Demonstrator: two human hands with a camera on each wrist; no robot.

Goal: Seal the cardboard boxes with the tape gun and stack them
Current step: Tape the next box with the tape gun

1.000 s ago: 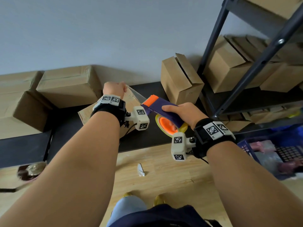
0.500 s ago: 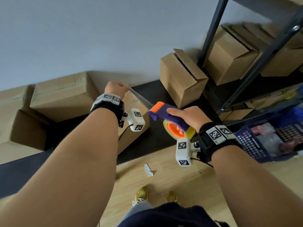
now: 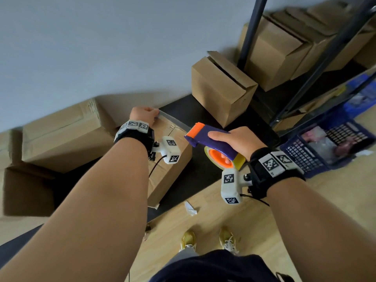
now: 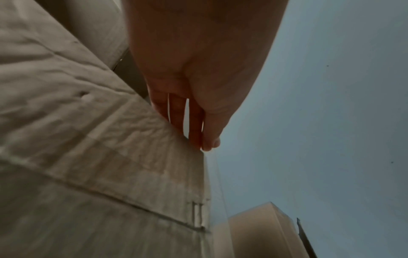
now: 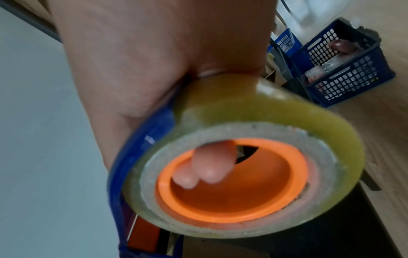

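Head view: left hand (image 3: pixel 143 115) pins the clear tape end at the box (image 3: pixel 171 159) far edge; right hand (image 3: pixel 234 141) grips the tape gun (image 3: pixel 205 137). Strip unlaid; stacking pending.

Head view: bright, even, diffuse light; soft shadows only. Motion blur on stacked brown cardboard boxes (image 3: pixel 284 49) and dark metal shelf upright (image 3: pixel 251 31) at upper right; straight lines bowed toward edges by wide angle. Left wrist view: dim, grainy, muted; left hand (image 4: pixel 194 69) backlit against pale grey wall (image 4: pixel 331 104), smeared. Right wrist view: brighter; yellowish clear tape roll (image 5: pixel 253 113) soft, blue perforated plastic crate (image 5: pixel 344 69) blurred.
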